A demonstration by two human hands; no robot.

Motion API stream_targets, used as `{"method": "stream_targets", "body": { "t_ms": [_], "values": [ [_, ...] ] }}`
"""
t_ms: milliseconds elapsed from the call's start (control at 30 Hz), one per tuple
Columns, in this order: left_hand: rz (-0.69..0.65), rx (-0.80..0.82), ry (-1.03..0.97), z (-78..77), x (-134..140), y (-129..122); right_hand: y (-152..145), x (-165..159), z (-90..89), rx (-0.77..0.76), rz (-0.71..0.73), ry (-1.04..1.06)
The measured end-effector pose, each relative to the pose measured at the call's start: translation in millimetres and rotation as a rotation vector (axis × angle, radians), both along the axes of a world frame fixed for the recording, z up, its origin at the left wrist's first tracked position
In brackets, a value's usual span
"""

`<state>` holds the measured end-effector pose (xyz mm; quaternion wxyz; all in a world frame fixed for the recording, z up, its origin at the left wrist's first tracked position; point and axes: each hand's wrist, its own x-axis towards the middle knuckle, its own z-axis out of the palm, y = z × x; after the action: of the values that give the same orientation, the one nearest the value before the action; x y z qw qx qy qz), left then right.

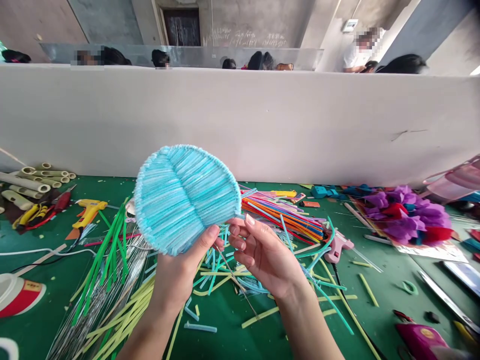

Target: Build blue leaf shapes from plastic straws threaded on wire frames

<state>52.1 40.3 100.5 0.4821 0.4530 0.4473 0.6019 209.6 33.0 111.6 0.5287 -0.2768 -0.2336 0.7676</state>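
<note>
A round, leaf-shaped piece made of turquoise pipe cleaners (187, 195) is held up over the table, its ribs slanting out from a central vein and a fuzzy border around it. My left hand (182, 272) grips its lower edge, thumb in front and fingers mostly hidden behind. At the leaf's right edge, my right hand (268, 257) pinches a short light-blue pipe cleaner end (240, 216) between thumb and forefinger; the other fingers are curled. A thin wire stem (240, 285) slants down from beneath the leaf, between my hands.
Green pipe cleaners (116, 250), yellow ones (127, 310) and bare wires lie left. An orange bundle (288, 217) and a pink glue gun (337, 245) lie right; a yellow glue gun (90, 212) lies left. Scissors (446, 300) and purple flowers (412, 215) are farther right. A white partition (240, 115) stands behind.
</note>
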Motion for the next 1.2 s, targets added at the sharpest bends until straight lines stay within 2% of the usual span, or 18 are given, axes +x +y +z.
{"method": "stream_targets", "body": {
  "t_ms": [433, 600, 900, 1200],
  "values": [
    [-0.067, -0.014, 0.048, -0.4, 1, -3, -4, -6, 4.1, 0.062, -0.2, -0.187],
    [-0.104, -0.019, 0.086, -0.4, 1, -2, -3, -9, 3.6, 0.087, -0.223, -0.2],
    [-0.184, -0.092, -0.073, 3.7, -4, 3, -2, -8, -3.3, 0.201, -0.258, -0.333],
    [-0.198, -0.06, -0.062, 4.4, -2, 3, -3, -12, -3.6, 0.27, -0.43, -0.508]
  ]
}}
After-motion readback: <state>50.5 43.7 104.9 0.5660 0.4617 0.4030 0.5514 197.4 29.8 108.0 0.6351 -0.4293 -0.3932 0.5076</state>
